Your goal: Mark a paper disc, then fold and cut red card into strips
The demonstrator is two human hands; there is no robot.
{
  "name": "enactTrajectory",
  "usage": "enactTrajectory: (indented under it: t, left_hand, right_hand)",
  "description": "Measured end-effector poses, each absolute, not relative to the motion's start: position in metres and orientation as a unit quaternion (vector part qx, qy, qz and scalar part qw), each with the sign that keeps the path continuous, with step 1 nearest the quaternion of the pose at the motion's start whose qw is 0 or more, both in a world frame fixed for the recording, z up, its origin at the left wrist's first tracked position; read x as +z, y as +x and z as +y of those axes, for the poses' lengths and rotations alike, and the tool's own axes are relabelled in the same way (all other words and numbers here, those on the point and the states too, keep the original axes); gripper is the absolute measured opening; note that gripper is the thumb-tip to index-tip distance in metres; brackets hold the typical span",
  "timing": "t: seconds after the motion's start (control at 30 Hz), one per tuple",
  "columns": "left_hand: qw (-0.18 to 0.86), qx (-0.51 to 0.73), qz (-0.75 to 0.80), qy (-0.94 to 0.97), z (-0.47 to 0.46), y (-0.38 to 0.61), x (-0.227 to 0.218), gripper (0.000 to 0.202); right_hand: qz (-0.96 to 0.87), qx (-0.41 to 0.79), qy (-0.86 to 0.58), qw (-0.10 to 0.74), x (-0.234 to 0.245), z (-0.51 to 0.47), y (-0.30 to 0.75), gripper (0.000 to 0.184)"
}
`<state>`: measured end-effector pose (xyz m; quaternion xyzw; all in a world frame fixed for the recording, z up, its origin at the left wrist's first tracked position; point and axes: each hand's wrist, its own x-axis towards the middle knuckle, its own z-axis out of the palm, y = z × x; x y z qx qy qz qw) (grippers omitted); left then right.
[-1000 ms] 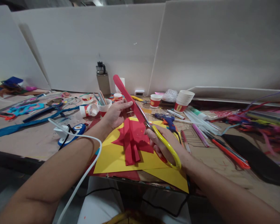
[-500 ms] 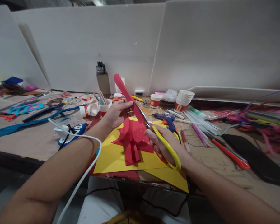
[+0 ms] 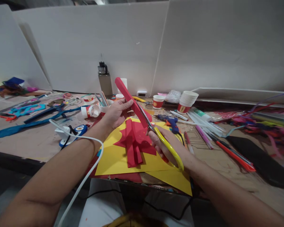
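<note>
My left hand [image 3: 118, 113] pinches a long red paper strip [image 3: 126, 93] that slants up and away to the left. In my right hand [image 3: 164, 142] are scissors [image 3: 167, 142] with yellow handles, their blades lying along the strip's right edge. How far the blades are apart I cannot tell. Below both hands, folded red paper strips [image 3: 132, 148] rest on a jagged-edged red paper shape [image 3: 145, 143]. Beneath these lie yellow paper sheets [image 3: 111, 165] at the table's front edge.
A blue hot glue gun [image 3: 171, 121] lies right of the paper, near pens and a black slab [image 3: 257, 160]. Stacked paper cups [image 3: 187, 102] and a bottle [image 3: 104, 80] stand at the back. A white cable [image 3: 85, 176] crosses over my left forearm.
The scissors' handles have drawn closer together, and the blades sit along the red strip. The strip's upper end has dipped slightly. Both hands have barely moved.
</note>
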<state>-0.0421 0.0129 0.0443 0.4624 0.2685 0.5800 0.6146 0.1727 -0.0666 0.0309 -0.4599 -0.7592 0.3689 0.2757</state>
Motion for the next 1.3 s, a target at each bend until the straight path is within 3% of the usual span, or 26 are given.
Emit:
enactTrajectory:
  t: [0.7,1.3]
  left_hand:
    - [0.556,0.607,0.286,0.49,0.0146,-0.0431,0.0455,0.024]
    - [0.592,0.584,0.287,0.475,0.0089,-0.0371,0.0454,0.025]
  right_hand:
    - [-0.772,0.349,-0.454,0.276,0.0379,-0.0651,0.1708,0.032]
    - [-0.757,0.371,-0.464,0.273,0.0363,-0.0663,0.1721,0.032]
